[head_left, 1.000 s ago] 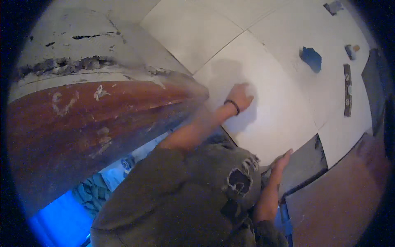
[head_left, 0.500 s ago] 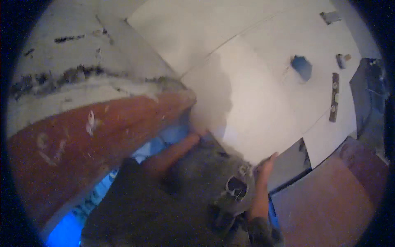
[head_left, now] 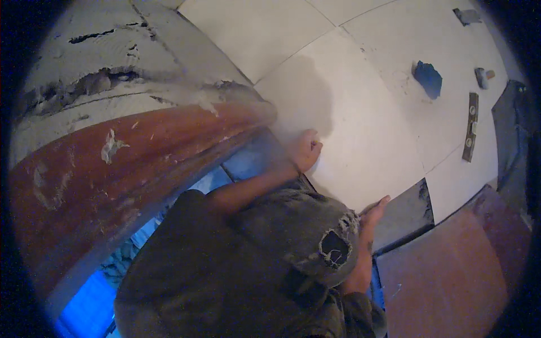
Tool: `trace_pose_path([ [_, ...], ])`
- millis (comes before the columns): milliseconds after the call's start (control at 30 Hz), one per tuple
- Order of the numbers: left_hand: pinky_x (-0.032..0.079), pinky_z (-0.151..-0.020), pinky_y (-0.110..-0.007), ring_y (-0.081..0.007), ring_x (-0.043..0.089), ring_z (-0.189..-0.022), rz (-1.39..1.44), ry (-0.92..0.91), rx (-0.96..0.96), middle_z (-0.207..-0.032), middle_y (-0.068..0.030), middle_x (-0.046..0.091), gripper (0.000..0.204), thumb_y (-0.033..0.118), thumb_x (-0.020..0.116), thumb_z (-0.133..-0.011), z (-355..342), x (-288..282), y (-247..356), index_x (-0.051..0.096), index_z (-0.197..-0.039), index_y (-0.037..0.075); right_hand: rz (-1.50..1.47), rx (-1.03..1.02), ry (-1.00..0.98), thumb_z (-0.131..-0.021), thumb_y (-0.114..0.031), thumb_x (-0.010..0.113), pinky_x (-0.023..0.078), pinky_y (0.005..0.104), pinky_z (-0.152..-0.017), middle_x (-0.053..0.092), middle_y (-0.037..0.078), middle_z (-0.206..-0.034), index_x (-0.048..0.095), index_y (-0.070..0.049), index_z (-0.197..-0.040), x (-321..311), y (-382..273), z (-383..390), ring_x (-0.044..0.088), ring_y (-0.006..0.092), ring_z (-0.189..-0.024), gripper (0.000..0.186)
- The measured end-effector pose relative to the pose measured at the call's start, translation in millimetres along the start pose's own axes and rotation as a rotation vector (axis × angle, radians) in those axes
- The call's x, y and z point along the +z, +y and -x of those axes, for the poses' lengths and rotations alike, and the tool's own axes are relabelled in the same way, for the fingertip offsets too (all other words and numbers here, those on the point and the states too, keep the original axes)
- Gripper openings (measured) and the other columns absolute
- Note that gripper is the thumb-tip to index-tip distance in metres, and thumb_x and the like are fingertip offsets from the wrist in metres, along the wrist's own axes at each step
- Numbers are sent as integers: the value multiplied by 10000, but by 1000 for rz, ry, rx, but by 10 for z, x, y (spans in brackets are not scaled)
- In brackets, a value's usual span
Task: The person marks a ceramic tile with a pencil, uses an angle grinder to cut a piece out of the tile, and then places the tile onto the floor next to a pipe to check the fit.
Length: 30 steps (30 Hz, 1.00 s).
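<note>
Large cream floor tiles lie in front of me, and the nearest tile point(head_left: 352, 152) reaches to my knees. My left hand point(head_left: 307, 150) is curled into a fist on or just over that tile's left part, with nothing visible in it. At the tile's near right edge lies my right hand point(head_left: 375, 210), its fingers stretched out along the corner; its underside is hidden. Beside it is a bare grey patch point(head_left: 403, 217) where no tile lies. My trouser leg point(head_left: 293, 236) has a torn hole at the knee.
A spirit level point(head_left: 470, 127), a dark blue lump or cloth point(head_left: 428, 79) and a small hand tool point(head_left: 483, 78) lie on the tiles to the right. A reddish-brown curved edge point(head_left: 141, 141) runs along my left. A reddish board point(head_left: 442, 276) is at lower right.
My left hand has come up from the tile's near left edge and forward onto the tile, now in a fist. My right hand stays at the near right edge. The view has shifted slightly.
</note>
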<state>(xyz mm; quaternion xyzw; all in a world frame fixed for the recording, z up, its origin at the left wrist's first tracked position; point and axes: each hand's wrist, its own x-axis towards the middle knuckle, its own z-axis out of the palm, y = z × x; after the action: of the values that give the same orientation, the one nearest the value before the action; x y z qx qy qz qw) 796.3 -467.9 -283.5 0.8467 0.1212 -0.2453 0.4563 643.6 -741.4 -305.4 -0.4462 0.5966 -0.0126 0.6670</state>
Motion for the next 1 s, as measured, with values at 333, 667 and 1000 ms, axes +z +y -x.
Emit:
trace_pose_path([
  [333, 391, -1035, -460, -403, 436, -1251, -377, 210, 543, -1348, -244, 460, 630, 216, 680, -813, -898, 393, 291, 432, -1349, -2, -110, -98, -64, -974, -574, 435, 348, 399, -1093, 454, 160, -1412, 379, 2, -1421, -170, 82, -265, 447, 290, -1264, 731],
  [667, 135, -1130, -636, -433, 116, -1455, -581, 338, 165, -1569, -234, 172, 919, 518, 634, -837, -2150, -54, 1275, 247, -1496, 6, 256, -69, 101, -921, -705, 389, 270, 397, -1114, 406, 166, -1457, 286, 28, -1483, -42, 31, -48, 397, 298, -1280, 929],
  [1000, 190, -1126, -613, -388, 179, -1450, -751, 300, 179, -1562, -189, 234, 988, 647, 640, -778, -2369, -192, 1326, 269, -1509, 95, 54, -127, -59, -987, -559, 421, 335, 347, -1068, 409, 83, -1423, 355, -41, -1447, -152, 43, -168, 393, 219, -1275, 696],
])
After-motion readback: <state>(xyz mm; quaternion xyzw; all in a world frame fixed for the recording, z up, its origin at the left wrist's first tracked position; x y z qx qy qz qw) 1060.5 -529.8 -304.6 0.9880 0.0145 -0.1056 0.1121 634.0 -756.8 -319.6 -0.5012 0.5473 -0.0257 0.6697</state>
